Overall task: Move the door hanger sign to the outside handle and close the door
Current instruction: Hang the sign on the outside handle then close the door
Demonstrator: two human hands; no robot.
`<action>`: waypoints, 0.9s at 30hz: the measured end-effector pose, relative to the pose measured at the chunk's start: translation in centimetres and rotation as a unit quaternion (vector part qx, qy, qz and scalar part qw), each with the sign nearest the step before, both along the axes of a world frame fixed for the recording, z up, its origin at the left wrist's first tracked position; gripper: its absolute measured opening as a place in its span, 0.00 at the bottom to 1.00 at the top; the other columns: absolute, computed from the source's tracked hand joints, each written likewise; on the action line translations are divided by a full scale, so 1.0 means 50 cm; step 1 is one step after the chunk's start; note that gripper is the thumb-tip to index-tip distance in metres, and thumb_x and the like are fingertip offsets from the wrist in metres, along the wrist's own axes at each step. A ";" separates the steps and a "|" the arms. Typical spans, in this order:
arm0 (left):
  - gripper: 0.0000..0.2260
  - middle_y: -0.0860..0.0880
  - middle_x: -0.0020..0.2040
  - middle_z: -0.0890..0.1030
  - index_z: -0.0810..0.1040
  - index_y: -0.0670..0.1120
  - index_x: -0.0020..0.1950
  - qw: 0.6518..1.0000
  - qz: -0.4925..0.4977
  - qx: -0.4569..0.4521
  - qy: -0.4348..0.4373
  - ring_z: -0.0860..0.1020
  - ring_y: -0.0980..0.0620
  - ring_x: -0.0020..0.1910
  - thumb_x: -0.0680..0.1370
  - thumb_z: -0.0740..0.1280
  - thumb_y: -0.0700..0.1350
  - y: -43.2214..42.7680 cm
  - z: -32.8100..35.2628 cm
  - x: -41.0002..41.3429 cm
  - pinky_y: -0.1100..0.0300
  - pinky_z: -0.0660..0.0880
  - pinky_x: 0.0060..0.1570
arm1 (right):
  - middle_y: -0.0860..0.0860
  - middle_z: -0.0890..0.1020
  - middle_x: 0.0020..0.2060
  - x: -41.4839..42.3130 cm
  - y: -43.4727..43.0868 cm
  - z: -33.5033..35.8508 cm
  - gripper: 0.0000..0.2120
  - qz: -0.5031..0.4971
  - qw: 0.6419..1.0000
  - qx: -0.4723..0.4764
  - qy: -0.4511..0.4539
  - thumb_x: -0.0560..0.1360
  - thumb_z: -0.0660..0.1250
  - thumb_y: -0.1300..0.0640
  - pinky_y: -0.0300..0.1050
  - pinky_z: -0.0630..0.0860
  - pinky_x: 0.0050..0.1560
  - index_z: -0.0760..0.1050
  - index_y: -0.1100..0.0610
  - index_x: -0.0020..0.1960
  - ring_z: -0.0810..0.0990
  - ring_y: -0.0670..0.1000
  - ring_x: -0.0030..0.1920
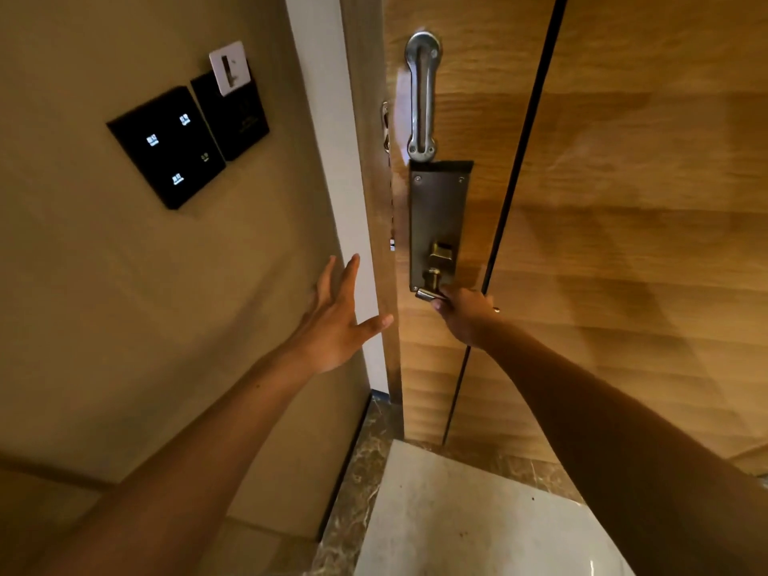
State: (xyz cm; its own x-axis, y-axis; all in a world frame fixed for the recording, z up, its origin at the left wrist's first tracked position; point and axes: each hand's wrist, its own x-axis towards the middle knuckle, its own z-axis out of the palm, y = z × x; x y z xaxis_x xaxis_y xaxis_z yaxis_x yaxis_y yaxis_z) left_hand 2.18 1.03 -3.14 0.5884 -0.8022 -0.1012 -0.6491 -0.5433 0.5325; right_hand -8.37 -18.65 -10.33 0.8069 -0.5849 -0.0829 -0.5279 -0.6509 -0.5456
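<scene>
The wooden door (623, 201) fills the right half of the view and sits in its frame (328, 160), with only a thin dark seam at its left edge. A dark metal lock plate (436, 218) carries a brass thumb-turn and a lever handle (428, 295) at its bottom. My right hand (465, 313) is shut on that lever handle. My left hand (336, 322) is spread, fingers apart, and hovers in front of the wall beside the door frame. No door hanger sign is visible in this view.
A silver swing-bar door guard (422, 97) is mounted above the lock plate. On the beige wall to the left are a black touch switch panel (166, 147) and a key-card holder with a white card (230, 68). Pale floor tiles (457, 513) with a marble border lie below.
</scene>
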 end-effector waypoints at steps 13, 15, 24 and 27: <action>0.44 0.56 0.76 0.36 0.39 0.62 0.73 0.999 0.017 -0.017 0.039 0.40 0.48 0.76 0.65 0.59 0.70 -0.087 -0.054 0.048 0.39 0.59 0.69 | 0.53 0.74 0.45 0.099 -0.101 -0.057 0.11 -0.071 0.985 0.116 -0.102 0.78 0.56 0.50 0.48 0.67 0.46 0.72 0.54 0.55 0.73 0.53 0.47; 0.44 0.56 0.76 0.36 0.38 0.62 0.73 0.999 0.020 -0.018 0.046 0.40 0.49 0.76 0.66 0.60 0.69 -0.097 -0.056 0.056 0.41 0.58 0.70 | 0.54 0.74 0.46 0.117 -0.117 -0.070 0.13 -0.091 0.974 0.151 -0.139 0.78 0.56 0.49 0.49 0.69 0.47 0.73 0.53 0.57 0.73 0.53 0.47; 0.43 0.57 0.76 0.37 0.40 0.63 0.73 0.997 0.034 -0.031 0.061 0.43 0.48 0.76 0.66 0.62 0.68 -0.135 -0.051 0.097 0.43 0.60 0.67 | 0.40 0.69 0.41 0.162 -0.179 -0.088 0.07 -0.127 0.953 0.187 -0.201 0.75 0.59 0.45 0.43 0.68 0.40 0.72 0.42 0.51 0.73 0.47 0.42; 0.43 0.57 0.76 0.38 0.41 0.63 0.73 0.997 0.038 -0.034 0.055 0.44 0.47 0.76 0.66 0.62 0.67 -0.147 -0.053 0.108 0.43 0.62 0.66 | 0.47 0.74 0.45 0.179 -0.199 -0.094 0.09 -0.136 0.949 0.189 -0.212 0.75 0.59 0.44 0.50 0.73 0.48 0.72 0.42 0.53 0.74 0.50 0.46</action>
State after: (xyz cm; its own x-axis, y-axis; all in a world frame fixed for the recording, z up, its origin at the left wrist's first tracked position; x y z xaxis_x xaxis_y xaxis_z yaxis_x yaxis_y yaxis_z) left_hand 7.60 -6.32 -5.77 0.6359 -0.7632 -0.1148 -0.5432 -0.5482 0.6360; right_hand 0.58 -28.60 -15.03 0.6375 -0.7699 -0.0298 -0.3287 -0.2368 -0.9143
